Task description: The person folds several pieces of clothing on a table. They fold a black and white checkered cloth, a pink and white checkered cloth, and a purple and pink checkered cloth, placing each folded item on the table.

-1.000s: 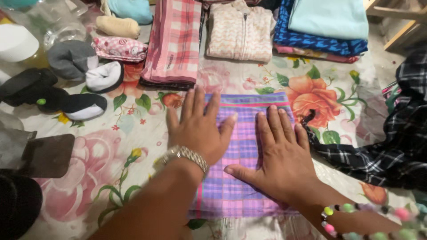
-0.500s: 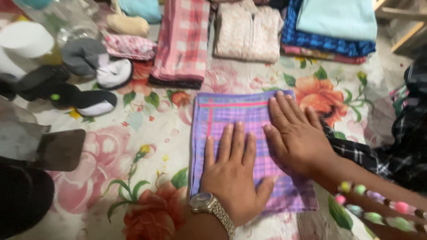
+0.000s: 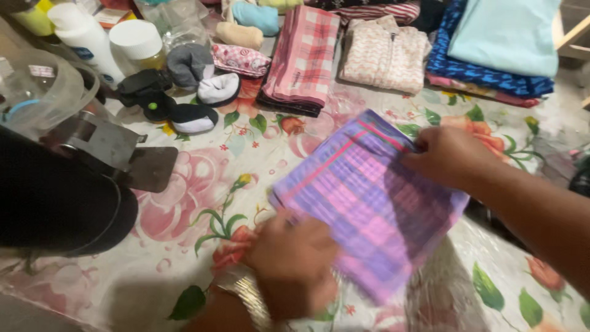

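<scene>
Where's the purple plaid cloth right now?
Centre-right of the head view, the purple plaid cloth is held between the left hand and right hand, over the floral sheet.

1. Folded pink checked cloth (image 3: 302,58) at the top of the floral sheet (image 3: 203,178).
2. Cream patterned garment (image 3: 386,54) beside it.
3. Rolled socks (image 3: 195,92) lie left.
4. White bottles (image 3: 86,38) behind.

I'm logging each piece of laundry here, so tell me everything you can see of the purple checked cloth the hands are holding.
The purple checked cloth is a folded, roughly square piece of soft woven fabric, violet and pink plaid with a pink stripe near one edge. It sits turned at an angle over the floral sheet. The left hand grips its near corner; the right hand holds its far edge.
</scene>
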